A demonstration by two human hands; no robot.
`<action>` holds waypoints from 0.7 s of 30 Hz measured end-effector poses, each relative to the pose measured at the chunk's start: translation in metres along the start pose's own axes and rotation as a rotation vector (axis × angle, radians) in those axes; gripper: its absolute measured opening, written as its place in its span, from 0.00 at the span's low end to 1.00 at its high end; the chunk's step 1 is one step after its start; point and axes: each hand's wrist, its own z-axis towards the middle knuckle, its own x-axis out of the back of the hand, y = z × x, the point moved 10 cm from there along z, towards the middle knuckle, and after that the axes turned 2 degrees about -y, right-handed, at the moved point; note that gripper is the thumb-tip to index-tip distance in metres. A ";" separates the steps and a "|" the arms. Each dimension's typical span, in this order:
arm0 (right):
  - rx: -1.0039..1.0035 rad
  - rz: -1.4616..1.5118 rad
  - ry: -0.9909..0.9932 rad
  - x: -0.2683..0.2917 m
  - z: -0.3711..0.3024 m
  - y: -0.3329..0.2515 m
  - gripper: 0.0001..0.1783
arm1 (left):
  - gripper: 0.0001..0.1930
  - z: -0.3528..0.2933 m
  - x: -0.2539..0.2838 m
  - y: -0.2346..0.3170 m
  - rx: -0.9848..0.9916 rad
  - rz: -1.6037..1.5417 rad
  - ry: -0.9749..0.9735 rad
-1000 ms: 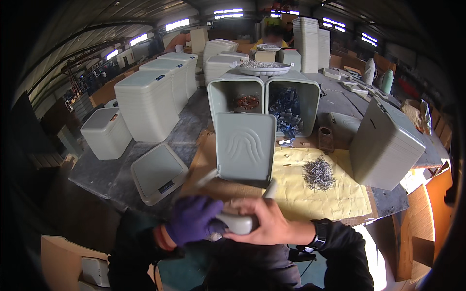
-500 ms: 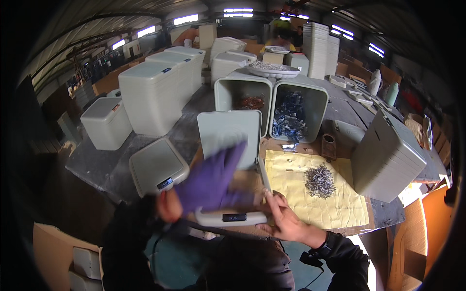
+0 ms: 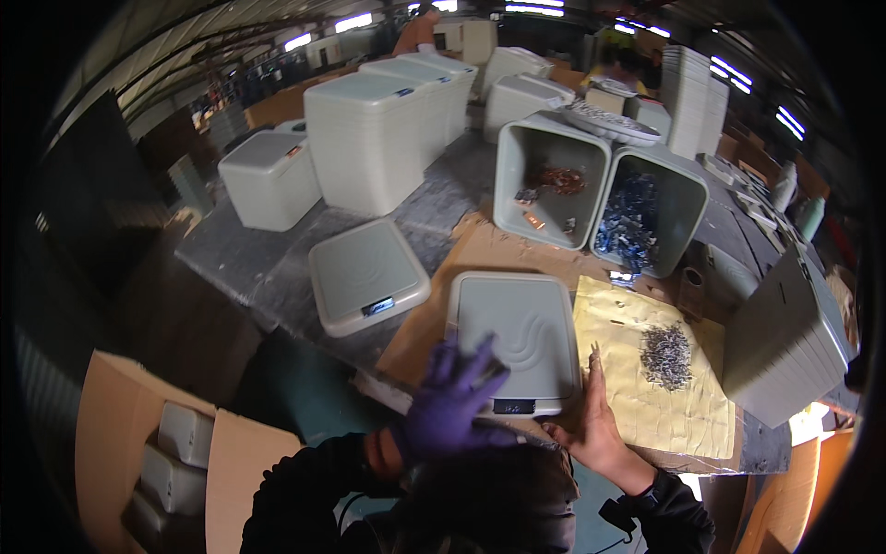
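Observation:
A grey-green bin lid (image 3: 526,319) with a curved raised mark and a dark label lies flat in front of me, its hinged panel down in its frame. My left hand (image 3: 452,397), in a purple glove, has its fingers spread over the lid's near left corner; whether it touches is unclear. My right hand (image 3: 598,427) is bare, with fingers stretched along the lid's near right edge. Neither hand holds anything. Another similar lid (image 3: 365,275) lies to the left. Right of my right hand, a heap of small metal pins (image 3: 666,355) rests on yellow paper (image 3: 609,392).
Two tipped bins lie beyond the lid: one bin (image 3: 544,148) holds copper-coloured pieces, the other bin (image 3: 685,198) blue ones. Stacked bins (image 3: 365,148) stand far left, stacked lids (image 3: 784,323) right. A carton (image 3: 245,471) with lids sits low left. A co-worker (image 3: 420,32) stands far off.
The lid's raised panel has come down flat. My gloved left hand has moved from in front of the panel to the near left corner. The view has swung left.

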 end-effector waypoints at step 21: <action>0.215 -0.439 0.702 0.233 -0.061 -0.062 0.42 | 0.41 -0.070 0.101 -0.253 0.371 0.068 0.473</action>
